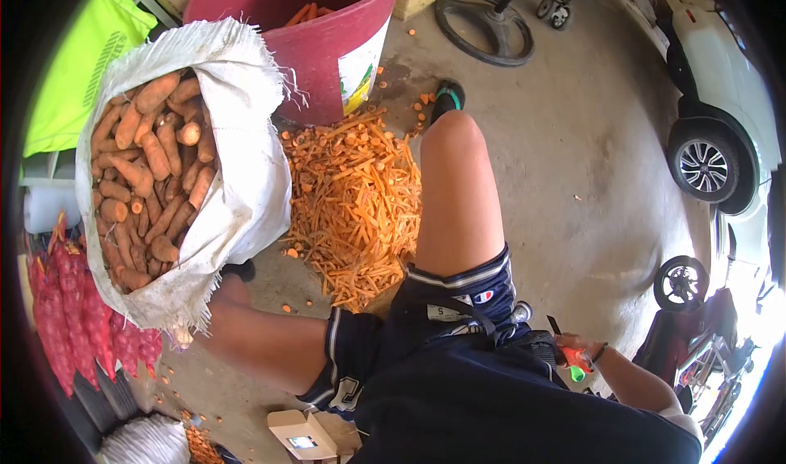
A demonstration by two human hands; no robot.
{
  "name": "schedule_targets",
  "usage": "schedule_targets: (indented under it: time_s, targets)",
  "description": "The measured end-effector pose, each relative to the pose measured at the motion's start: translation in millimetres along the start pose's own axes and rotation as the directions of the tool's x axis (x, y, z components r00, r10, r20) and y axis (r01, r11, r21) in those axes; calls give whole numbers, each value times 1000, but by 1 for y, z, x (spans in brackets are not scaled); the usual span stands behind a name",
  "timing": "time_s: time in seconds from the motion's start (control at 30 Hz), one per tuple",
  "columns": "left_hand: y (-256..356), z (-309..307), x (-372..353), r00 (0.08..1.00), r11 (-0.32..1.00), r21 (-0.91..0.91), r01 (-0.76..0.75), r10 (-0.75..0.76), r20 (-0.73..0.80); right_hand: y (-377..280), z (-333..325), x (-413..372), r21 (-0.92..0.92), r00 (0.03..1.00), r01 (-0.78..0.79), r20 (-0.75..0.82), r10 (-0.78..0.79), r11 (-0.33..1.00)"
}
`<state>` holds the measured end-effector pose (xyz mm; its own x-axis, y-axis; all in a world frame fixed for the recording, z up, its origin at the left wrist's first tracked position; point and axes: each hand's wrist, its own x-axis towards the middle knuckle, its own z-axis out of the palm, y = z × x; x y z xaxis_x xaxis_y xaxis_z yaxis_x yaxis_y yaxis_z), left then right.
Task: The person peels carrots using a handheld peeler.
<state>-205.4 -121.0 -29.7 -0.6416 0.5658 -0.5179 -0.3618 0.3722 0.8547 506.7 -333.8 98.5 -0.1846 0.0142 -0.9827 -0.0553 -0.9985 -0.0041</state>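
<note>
My right hand (578, 350) is at the right side of my waist, its fingers closed around an orange-and-green tool (576, 361). A thin dark strip sticks up beside those fingers; the tool's exact kind is hard to make out. My left hand is out of view. An open white woven sack (246, 145) full of unpeeled carrots (155, 157) leans by my left leg. Between my legs lies a big heap of orange peelings (360, 206), with cut carrot ends around it. Behind the heap stands a large dark red tub (315, 55) with some orange carrots (309, 14) inside.
Pink mesh bags (70, 308) and a lime-green cloth (78, 63) are at the left. A cardboard box (303, 433) and a white sack (147, 441) sit at the bottom. A round black base (483, 51) stands ahead. A white car (720, 63) and a motorcycle (696, 333) are at the right.
</note>
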Motion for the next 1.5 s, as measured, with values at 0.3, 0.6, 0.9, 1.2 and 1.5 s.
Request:
schedule_targets:
  time_s: [0.3, 0.6, 0.9, 1.2, 1.5]
  targets:
    - [-4, -6, -1, 1000, 1000, -14, 12, -12, 5, -48, 35, -16, -196, 991, 124, 80, -110, 973]
    - [-19, -63, -56, 996, 995, -90, 47, -53, -71, 102, -42, 97, 260, 990, 43, 116, -75, 965]
    - [-13, -116, -119, 964, 966, 37, 257, -259, 66, -140, 36, 12, 18, 836, 547, 35, -547, 837]
    - [224, 60, -68, 638, 432, 496, -753, 295, 711, -374, 255, 38, -635, 544, 760, 499, -674, 143]
    - [306, 251, 120, 414, -31, 702, -712, 789, 454, -392, 317, 160, -653, 611, 750, 625, -485, 102]
